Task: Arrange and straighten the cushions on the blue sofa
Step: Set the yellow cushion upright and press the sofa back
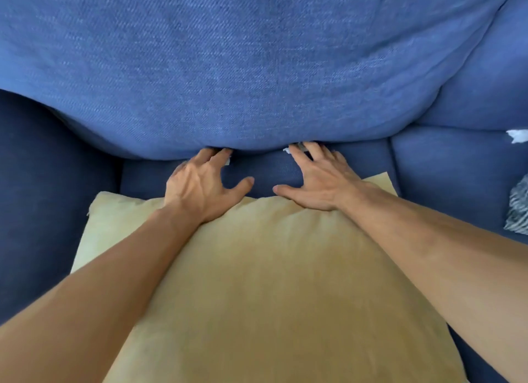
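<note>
Head view: the fingertips (pixel 221 153) of the left hand (pixel 200 186) are tucked at the lower edge of the large blue back cushion (pixel 243 68), where that edge meets the seat, so whether the fabric is gripped or only pressed cannot be told. The left thumb is spread wide to the right and lies apart from the fingers. The fingers (pixel 313 151) of the right hand (pixel 320 179) are fanned open and laid flat on the dark blue seat cushion (pixel 265 172), their tips reaching the same lower edge of the back cushion; nothing is enclosed by them. The right thumb is stretched left toward the left thumb, with a gap of seat fabric seen between the two.

Both wrists and forearms are rested across a yellow throw pillow (pixel 271 297), which lies flat on the seat and fills the lower centre of the frame. Its far edge is covered by the heels of both hands.

The back cushion bulges across the whole upper half of the frame, its weave lighter than the seat. A sofa arm (pixel 43 196) is seen at the left. A second seat cushion (pixel 448 176) is seen at the right, and a grey-and-white patterned textile (pixel 518 211) is cut off at the right edge. A small white scrap (pixel 517 135) is visible above it.
</note>
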Demonstrator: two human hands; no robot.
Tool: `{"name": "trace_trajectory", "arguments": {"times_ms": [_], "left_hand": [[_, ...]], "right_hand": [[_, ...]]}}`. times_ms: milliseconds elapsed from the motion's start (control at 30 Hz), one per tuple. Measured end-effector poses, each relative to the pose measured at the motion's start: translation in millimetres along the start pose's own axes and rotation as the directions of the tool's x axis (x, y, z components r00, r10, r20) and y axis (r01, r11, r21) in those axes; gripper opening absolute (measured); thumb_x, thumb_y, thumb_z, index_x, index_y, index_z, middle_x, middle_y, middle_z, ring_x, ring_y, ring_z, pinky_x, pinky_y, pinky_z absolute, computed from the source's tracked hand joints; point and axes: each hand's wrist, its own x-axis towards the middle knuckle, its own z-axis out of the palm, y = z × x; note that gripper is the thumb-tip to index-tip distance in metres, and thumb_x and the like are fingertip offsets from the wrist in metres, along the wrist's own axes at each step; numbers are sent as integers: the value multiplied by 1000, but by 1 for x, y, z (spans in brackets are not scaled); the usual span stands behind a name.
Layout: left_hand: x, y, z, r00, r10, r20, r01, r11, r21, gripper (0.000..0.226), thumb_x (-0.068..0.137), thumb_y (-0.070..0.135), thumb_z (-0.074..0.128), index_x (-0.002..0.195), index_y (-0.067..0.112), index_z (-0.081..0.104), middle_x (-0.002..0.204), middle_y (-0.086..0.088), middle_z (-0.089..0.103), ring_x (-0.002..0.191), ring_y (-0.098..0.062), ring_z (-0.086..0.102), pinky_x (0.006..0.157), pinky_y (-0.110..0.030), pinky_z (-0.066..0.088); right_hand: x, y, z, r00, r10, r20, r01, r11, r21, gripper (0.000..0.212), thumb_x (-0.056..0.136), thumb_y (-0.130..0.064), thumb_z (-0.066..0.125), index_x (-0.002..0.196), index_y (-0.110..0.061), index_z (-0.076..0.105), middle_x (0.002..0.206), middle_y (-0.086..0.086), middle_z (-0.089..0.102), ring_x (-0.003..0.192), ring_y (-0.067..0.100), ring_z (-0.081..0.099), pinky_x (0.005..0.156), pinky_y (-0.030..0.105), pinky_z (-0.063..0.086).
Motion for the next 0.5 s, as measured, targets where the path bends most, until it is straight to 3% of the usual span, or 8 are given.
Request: {"name": "trace_trajectory", "arguments": {"times_ms": [167,300,500], "left_hand": [[12,-6,6,976,67,205,-82,995,65,90,78,76,48,149,27,26,150,3,37,135,-24,39,110,-38,32],[27,-8,9,930,102,354,-153,981,117,116,63,87,50,155,28,7,161,3,13,148,-17,12,121,-34,9],[50,-24,28,918,91,387,-122,991,58,136,39,92,52,152,33,5,160,3,13,147,-18,12,121,-34,12]], "right_hand": [[0,2,3,997,-54,-51,50,996,-73,98,76,-73,49,152,-19,19,151,4,18,142,25,20,119,42,6],[11,9,-5,995,-97,11,98,987,-130,117,64,-83,54,153,-20,12,151,3,17,142,23,15,120,37,6],[34,11,-1,990,-103,99,115,985,-129,125,49,-84,65,148,-21,24,149,1,25,142,23,19,119,37,13]]}}
